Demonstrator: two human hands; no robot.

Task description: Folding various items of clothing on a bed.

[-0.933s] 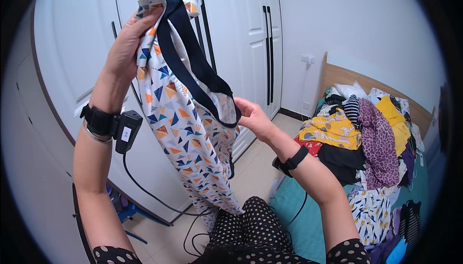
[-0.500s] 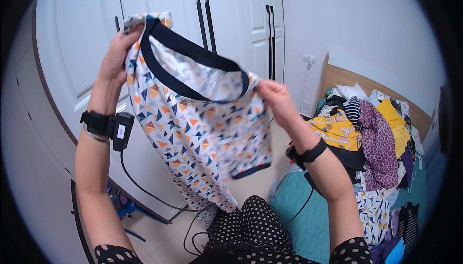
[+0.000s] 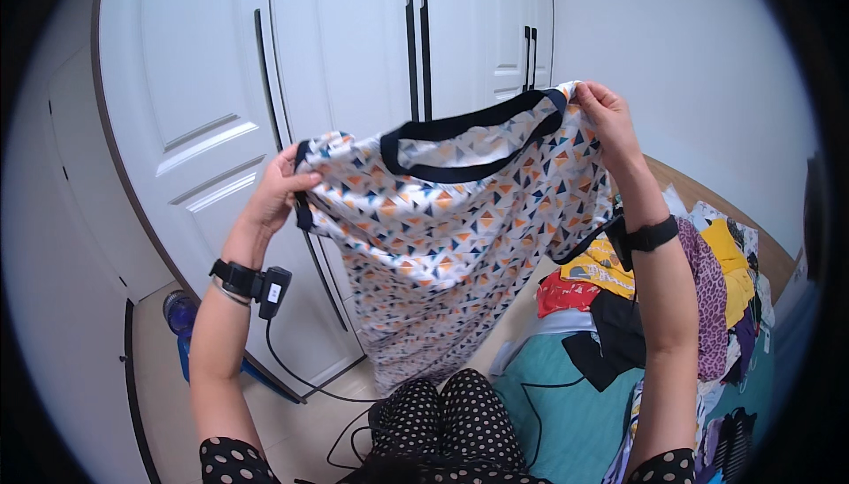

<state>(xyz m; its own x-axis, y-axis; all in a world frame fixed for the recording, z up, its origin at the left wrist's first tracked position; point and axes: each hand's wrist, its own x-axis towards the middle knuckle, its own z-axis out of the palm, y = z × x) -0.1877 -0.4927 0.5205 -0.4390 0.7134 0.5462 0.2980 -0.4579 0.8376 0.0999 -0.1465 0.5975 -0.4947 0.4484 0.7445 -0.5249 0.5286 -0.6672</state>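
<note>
Between my two hands hangs a white shirt [image 3: 442, 228] printed with orange, navy and teal triangles, with navy trim at the neck and sleeve ends. My left hand [image 3: 281, 185] pinches it at the sleeve on the left. High on the right, my right hand [image 3: 608, 114] grips the shoulder beside the neckline. The neck opening faces up and toward me, and the body of the shirt drops down to near my knees. Each wrist wears a black strap with a small box and a cable.
White wardrobe doors [image 3: 354, 60] with long black handles stand ahead. To the right, a bed with a teal sheet [image 3: 539, 396] carries a heap of clothes, including a yellow garment [image 3: 725, 254], a purple leopard-print garment [image 3: 703, 289] and a red one [image 3: 570, 297]. Blue frame legs show at lower left.
My right hand has risen and moved right, and my left hand has come down and right. The shirt has gone from tilted to spread wide between them. The view has shifted left.
</note>
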